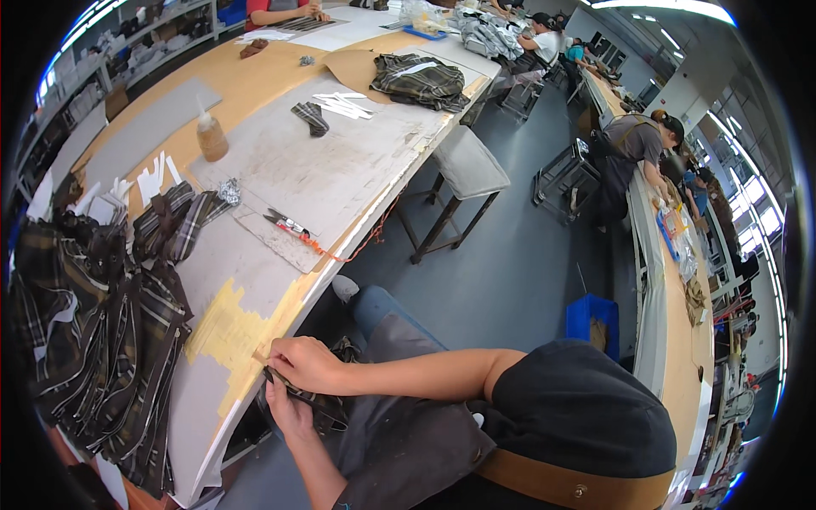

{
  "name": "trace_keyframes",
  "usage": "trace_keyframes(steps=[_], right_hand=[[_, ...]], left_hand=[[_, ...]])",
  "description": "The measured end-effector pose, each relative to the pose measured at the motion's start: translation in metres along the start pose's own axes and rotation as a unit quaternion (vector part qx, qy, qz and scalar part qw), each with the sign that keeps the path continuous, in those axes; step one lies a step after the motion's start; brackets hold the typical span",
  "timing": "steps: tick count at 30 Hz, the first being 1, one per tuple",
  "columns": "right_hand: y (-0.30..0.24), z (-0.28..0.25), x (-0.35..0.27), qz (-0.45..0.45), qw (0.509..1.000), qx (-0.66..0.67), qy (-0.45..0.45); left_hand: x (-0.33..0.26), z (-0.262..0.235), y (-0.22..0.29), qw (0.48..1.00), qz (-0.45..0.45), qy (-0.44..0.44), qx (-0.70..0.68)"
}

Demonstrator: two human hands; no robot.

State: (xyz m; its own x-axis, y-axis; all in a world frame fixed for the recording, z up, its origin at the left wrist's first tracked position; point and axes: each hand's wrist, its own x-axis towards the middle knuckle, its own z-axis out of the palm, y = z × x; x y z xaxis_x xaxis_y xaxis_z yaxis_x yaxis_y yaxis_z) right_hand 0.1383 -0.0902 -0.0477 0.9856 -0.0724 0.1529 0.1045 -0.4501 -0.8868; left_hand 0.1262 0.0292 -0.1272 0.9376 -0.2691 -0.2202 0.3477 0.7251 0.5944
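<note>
Fabric strip (pixel 299 396) sits pinched between your left hand (pixel 289 408) and right hand (pixel 308 364) at the table (pixel 340 170) edge; next, probably smooth it flat.

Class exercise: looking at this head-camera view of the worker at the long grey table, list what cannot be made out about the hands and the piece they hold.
Head view:
- The dark plaid piece: its shape is mostly hidden by the right hand and left hand.
- The left hand's fingertips: tucked under the piece.
- The plaid fabric pile: cut off by the fisheye rim.
- The scissors: too small to show whether the blades are open.
</note>
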Motion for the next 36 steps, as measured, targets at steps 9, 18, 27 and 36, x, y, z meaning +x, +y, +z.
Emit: trace_keyframes(steps=[9, 18, 27, 36], right_hand=[[-0.005, -0.008, -0.004, 0.024, 0.999, 0.020, -0.015], [0.013, -0.006, -0.004, 0.100, 0.971, 0.174, -0.128], [0.012, -0.005, -0.001, 0.193, 0.939, 0.241, -0.151], [0.006, -0.001, 0.012, 0.267, 0.925, 0.252, -0.099]], left_hand=[[0.003, -0.004, -0.002, 1.000, -0.003, -0.023, -0.005], [-0.001, 0.006, 0.004, 0.999, -0.001, 0.034, 0.022], [-0.004, 0.000, 0.005, 0.998, -0.025, 0.053, -0.038], [0.000, 0.001, 0.002, 0.999, -0.027, -0.012, -0.033]])
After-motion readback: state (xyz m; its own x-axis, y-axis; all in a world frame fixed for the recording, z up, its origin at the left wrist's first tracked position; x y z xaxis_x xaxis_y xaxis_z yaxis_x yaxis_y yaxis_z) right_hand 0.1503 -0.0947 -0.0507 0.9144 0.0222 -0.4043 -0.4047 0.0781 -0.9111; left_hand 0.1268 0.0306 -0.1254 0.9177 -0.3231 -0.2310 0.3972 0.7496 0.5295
